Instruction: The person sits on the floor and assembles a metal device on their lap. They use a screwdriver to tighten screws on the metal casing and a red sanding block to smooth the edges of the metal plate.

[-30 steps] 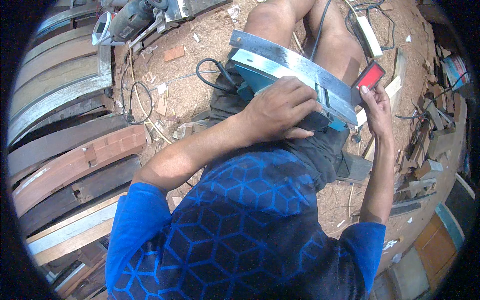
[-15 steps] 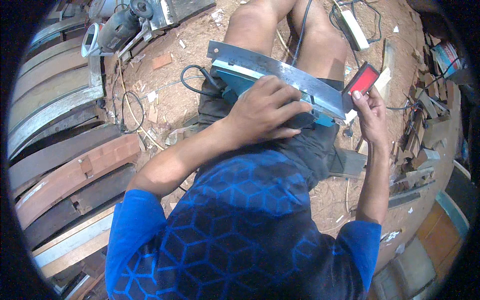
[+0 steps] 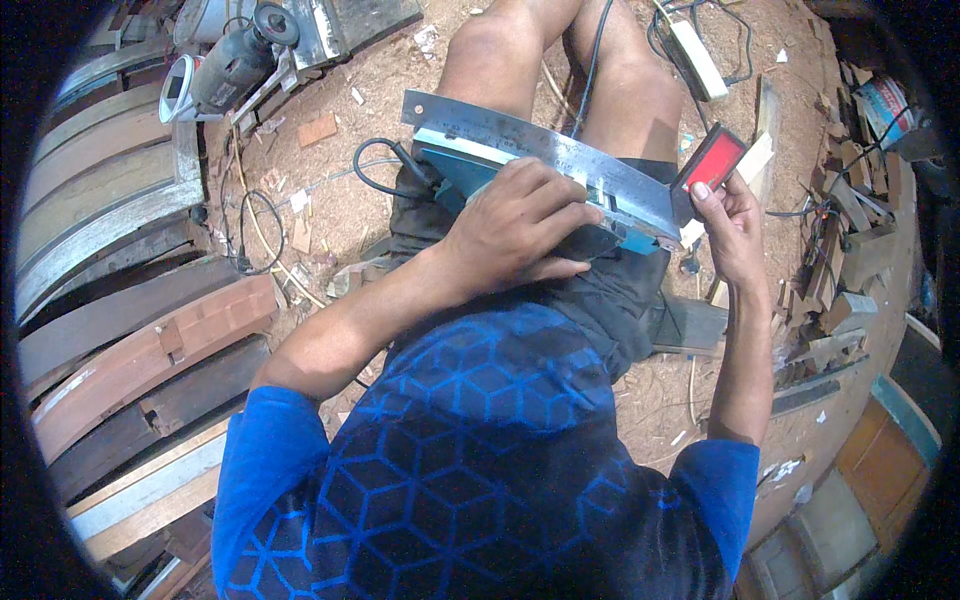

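Observation:
Across my lap lies a teal electric planer [image 3: 448, 182], its cord looping off the left end. My left hand [image 3: 520, 218] is wrapped over its body, fingers bent around the near side. Along the planer's far edge stands the broad steel blade of a try square [image 3: 540, 143], with a small hole near its left end. My right hand [image 3: 735, 220] grips the square's black-and-red handle [image 3: 718, 163], thumb pressed on the lower part of the red face. Part of the planer is hidden under my left hand.
Curved wooden pieces [image 3: 150, 340] are stacked along the left. An angle grinder [image 3: 235, 75] lies beside a white bucket at the upper left. A white power strip [image 3: 698, 60] with cables sits beyond my knees. Wood offcuts [image 3: 850, 312] are heaped at the right.
The whole view has shifted slightly. Both hands, the planer and the try square keep nearly the same places relative to each other.

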{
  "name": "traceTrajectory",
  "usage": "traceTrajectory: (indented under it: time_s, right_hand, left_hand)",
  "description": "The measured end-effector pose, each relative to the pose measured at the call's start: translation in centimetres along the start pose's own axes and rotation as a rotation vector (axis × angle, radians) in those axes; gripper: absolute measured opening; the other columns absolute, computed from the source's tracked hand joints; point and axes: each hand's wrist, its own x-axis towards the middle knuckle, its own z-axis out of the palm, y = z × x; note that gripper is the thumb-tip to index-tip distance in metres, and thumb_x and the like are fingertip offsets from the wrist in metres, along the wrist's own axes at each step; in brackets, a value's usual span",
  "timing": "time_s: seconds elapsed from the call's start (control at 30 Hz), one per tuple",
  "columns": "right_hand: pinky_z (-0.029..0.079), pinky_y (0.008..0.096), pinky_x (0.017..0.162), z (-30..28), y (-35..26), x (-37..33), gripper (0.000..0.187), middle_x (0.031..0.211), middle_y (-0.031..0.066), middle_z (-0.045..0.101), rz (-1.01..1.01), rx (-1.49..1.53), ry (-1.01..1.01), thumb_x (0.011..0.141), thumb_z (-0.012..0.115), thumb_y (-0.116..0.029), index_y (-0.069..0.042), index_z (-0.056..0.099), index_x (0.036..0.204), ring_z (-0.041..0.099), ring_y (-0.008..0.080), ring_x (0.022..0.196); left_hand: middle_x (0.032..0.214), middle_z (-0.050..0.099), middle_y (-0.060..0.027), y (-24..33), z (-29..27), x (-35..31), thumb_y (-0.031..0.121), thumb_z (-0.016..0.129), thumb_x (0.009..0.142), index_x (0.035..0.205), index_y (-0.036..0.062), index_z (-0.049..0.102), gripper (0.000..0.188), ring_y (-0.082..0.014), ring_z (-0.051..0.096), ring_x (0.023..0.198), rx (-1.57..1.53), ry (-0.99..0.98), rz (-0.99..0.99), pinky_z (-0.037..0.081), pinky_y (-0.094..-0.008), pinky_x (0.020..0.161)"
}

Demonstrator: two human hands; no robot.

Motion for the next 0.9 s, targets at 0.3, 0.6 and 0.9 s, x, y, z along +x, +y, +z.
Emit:
traceTrajectory:
  time_s: [0.3,0.6,0.9]
  right_hand:
    - [0.052,0.0255,0.083,-0.3,0.3,0.0,0.035,0.104,0.0011,0.076,0.008,0.002,-0.015,0.105,0.067,-0.017,-0.004,0.061,0.136,0.067,0.0051,0.088]
    - [0.049,0.0215,0.073,-0.4,0.4,0.1,0.037,0.103,-0.0002,0.076,0.014,0.011,-0.02,0.104,0.069,-0.018,-0.005,0.06,0.137,0.065,0.0023,0.085]
    - [0.053,0.028,0.089,0.2,0.1,0.1,0.044,0.112,0.0042,0.076,0.013,0.067,-0.011,0.104,0.068,-0.017,-0.003,0.055,0.143,0.07,0.0082,0.098]
  left_hand:
    - [0.112,0.062,-0.0079,0.0,0.0,-0.1,0.043,0.088,0.075,0.117,0.0115,0.069,0.055,-0.0314,0.059,0.107,-0.015,0.014,-0.002,0.05,-0.0458,0.095]
    - [0.113,0.062,-0.0092,0.0,0.0,-0.1,0.043,0.088,0.075,0.115,0.0097,0.068,0.056,-0.0327,0.059,0.107,-0.014,0.014,-0.007,0.049,-0.0475,0.096]
    - [0.113,0.059,-0.0084,0.5,-0.1,0.5,0.041,0.089,0.074,0.115,0.0144,0.067,0.054,-0.0336,0.058,0.105,0.061,-0.032,0.013,0.049,-0.0472,0.094]
